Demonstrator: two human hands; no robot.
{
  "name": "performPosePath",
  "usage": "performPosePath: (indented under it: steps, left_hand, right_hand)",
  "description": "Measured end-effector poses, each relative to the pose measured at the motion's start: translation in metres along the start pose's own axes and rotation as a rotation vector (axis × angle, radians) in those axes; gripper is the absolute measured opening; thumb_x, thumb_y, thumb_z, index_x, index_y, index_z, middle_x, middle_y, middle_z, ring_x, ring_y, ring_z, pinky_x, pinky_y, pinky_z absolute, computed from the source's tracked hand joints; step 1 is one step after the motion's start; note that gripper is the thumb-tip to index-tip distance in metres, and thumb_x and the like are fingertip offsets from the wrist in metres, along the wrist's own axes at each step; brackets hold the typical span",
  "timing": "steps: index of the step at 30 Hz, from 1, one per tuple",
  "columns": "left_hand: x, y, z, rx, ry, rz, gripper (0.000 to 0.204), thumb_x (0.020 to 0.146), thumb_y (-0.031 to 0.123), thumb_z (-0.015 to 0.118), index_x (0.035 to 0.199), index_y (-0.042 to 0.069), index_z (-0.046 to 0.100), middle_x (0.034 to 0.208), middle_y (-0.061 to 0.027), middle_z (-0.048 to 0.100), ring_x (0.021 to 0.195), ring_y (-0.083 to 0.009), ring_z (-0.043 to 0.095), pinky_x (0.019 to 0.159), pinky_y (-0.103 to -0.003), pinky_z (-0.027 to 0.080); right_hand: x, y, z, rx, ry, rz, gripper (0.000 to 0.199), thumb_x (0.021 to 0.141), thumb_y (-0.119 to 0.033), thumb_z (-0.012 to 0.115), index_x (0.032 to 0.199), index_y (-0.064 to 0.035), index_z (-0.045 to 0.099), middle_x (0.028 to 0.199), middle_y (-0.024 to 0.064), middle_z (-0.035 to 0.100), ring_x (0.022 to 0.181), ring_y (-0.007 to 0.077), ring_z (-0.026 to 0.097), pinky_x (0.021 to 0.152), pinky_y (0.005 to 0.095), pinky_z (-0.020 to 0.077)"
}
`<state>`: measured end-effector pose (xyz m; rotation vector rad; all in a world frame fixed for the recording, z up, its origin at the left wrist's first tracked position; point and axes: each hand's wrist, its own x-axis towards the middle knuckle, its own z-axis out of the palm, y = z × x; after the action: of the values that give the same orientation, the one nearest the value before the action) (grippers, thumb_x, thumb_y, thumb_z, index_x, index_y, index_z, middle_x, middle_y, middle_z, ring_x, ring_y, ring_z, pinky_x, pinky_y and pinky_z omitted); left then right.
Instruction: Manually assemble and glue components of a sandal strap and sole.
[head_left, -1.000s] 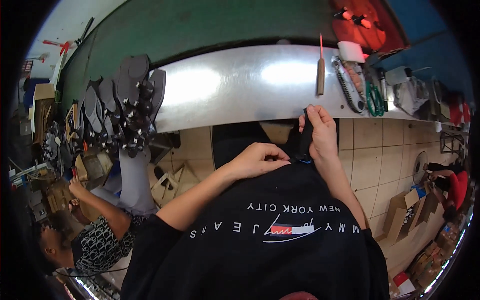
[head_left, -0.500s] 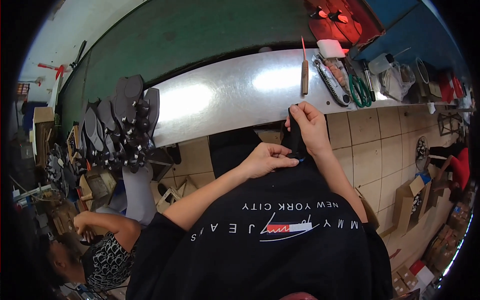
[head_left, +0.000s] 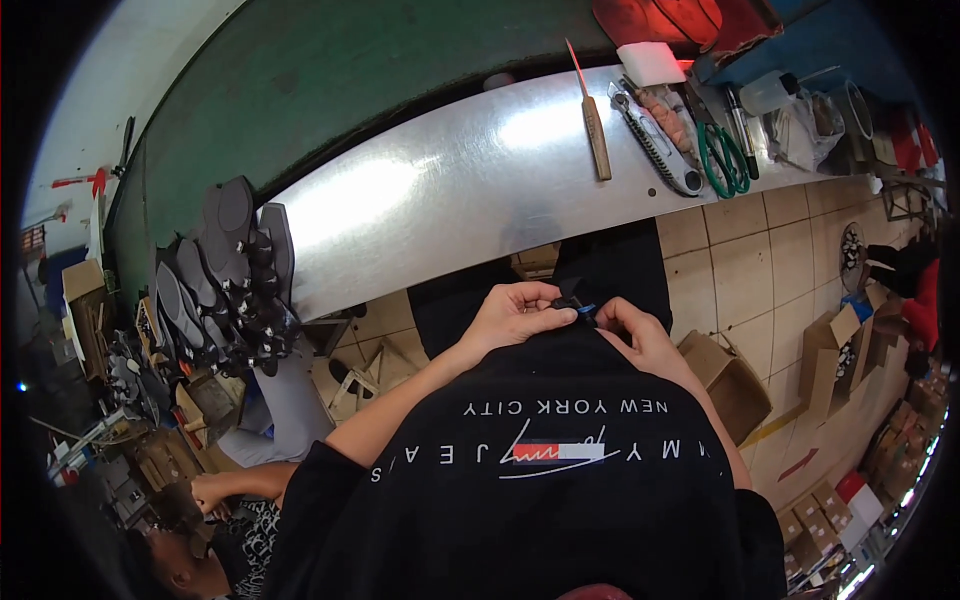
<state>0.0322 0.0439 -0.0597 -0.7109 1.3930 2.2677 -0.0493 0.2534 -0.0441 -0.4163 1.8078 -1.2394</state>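
Observation:
In front of my black shirt, both hands are close together near the table's front edge. The fingers and thumb of my left hand (head_left: 520, 315) pinch a small black strap-like piece (head_left: 571, 302) with a blue bit on it. My right hand (head_left: 637, 335) is closed, its curled fingers gripping the piece's right side. The piece is partly hidden by my fingers and dark against my clothes, so its full shape does not show. An awl (head_left: 595, 135) with a wooden handle lies on the metal table top (head_left: 400, 220) beyond my hands.
Right of the awl lie a utility knife (head_left: 655, 140), green-handled scissors (head_left: 722, 165), a black marker (head_left: 742, 130) and a white block (head_left: 650, 63). Grey sandals (head_left: 230, 265) are piled at the table's left end. A person (head_left: 235, 530) sits at lower left. A cardboard box (head_left: 725, 385) stands on the floor.
My right hand has come down from the upper end of the black piece to beside my left hand. The long dark part that stood upright no longer shows. The view has shifted slightly.

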Motion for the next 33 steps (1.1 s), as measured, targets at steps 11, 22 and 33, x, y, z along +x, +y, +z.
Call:
performPosePath:
  steps: [11,22,33]
  left_hand:
    - [0.001,0.003,-0.011,0.104,-0.119,0.046,0.023,0.080,0.015,0.077,0.097,0.001,0.070,0.068,0.0093,0.054,0.057,0.0035,0.041,0.049,-0.015,0.030]
    - [0.001,-0.004,-0.018,0.140,-0.125,0.101,0.023,0.082,0.012,0.075,0.102,0.003,0.071,0.068,0.0101,0.052,0.058,0.0032,0.039,0.050,-0.016,0.028]
    - [-0.001,-0.003,-0.018,0.103,-0.108,0.089,0.015,0.083,0.012,0.075,0.094,0.002,0.072,0.067,0.0092,0.054,0.058,0.0029,0.042,0.050,-0.016,0.031]
  right_hand:
    - [0.009,-0.005,0.002,0.280,-0.111,0.131,0.015,0.091,-0.014,0.062,0.098,-0.0002,0.063,0.072,-0.0057,0.056,0.063,-0.0009,0.044,0.055,0.0175,0.0347]
    - [0.015,-0.002,0.011,0.259,-0.094,0.119,0.014,0.090,-0.014,0.064,0.090,0.0006,0.064,0.067,-0.0058,0.054,0.060,-0.0001,0.043,0.053,0.0190,0.0334]
    - [0.015,0.001,0.011,0.174,-0.074,0.040,0.011,0.089,-0.009,0.064,0.088,0.0015,0.062,0.070,-0.0026,0.056,0.062,0.0024,0.045,0.054,0.0207,0.0366]
